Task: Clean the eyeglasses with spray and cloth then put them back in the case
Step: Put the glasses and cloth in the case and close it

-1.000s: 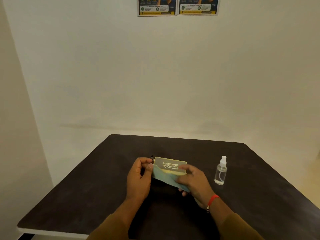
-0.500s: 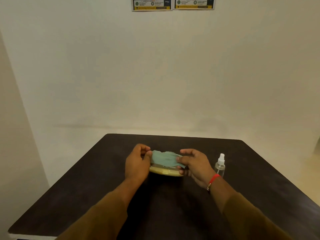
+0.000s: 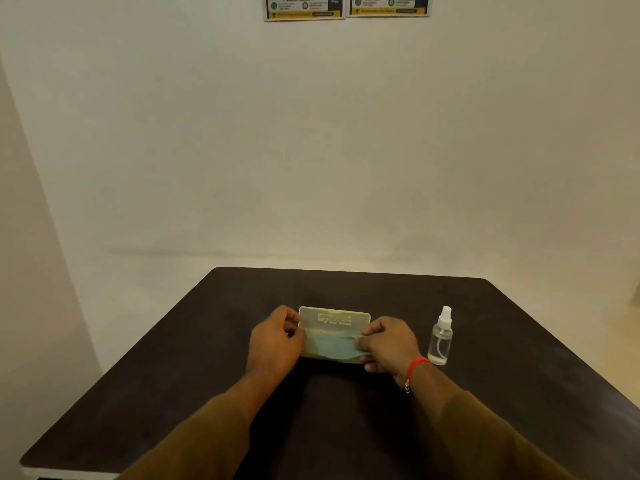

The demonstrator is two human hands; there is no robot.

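A pale yellow glasses case [image 3: 334, 318] lies open in the middle of the dark table [image 3: 346, 420], its lid raised with printed text facing me. A light green cloth [image 3: 330, 346] is spread across the case's lower half. My left hand [image 3: 273, 341] grips the case's left end, fingers curled on the cloth's edge. At the right end, my right hand [image 3: 389, 342] pinches the cloth. The eyeglasses are hidden. A small clear spray bottle [image 3: 440, 337] with a white nozzle stands upright just right of my right hand.
The table's far edge meets a plain cream wall [image 3: 311, 150]. Two posters [image 3: 346, 6] hang high on the wall. A red thread band [image 3: 415, 365] circles my right wrist.
The case lid has come back up toward the wall, showing its print. The cloth now lies lower, over the case's bottom half. Both hands stay at the case's ends.
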